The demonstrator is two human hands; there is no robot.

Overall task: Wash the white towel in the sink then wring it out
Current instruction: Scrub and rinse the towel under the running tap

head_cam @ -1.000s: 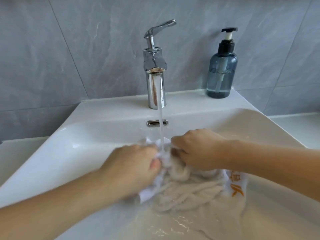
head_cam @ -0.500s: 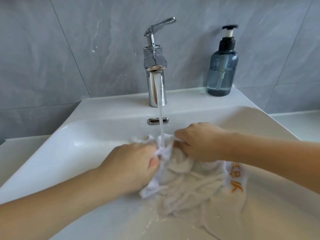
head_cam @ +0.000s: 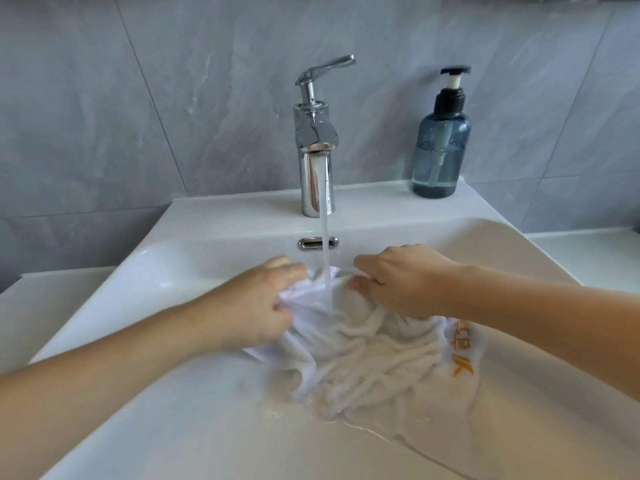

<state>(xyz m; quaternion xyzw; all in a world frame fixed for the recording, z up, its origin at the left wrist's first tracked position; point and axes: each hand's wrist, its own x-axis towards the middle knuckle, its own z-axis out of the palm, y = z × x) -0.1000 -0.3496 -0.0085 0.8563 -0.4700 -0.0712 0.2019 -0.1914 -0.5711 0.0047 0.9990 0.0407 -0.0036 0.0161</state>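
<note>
A wet white towel (head_cam: 367,362) with orange lettering lies bunched in the white sink (head_cam: 194,410), partly under shallow water. My left hand (head_cam: 256,303) grips its left part and my right hand (head_cam: 401,282) grips its upper right edge. Between the two hands a stretch of towel is held up under the water stream (head_cam: 327,268) that falls from the chrome tap (head_cam: 315,168), whose lever is raised.
A blue-grey pump bottle of soap (head_cam: 441,147) stands on the sink's back ledge at the right. A chrome overflow slot (head_cam: 318,243) sits in the back wall of the basin. Grey tiles rise behind, and a white counter flanks the sink on both sides.
My hands have moved apart, so the towel between them is spread wider under the stream. The left hand has shifted up and away from the right.
</note>
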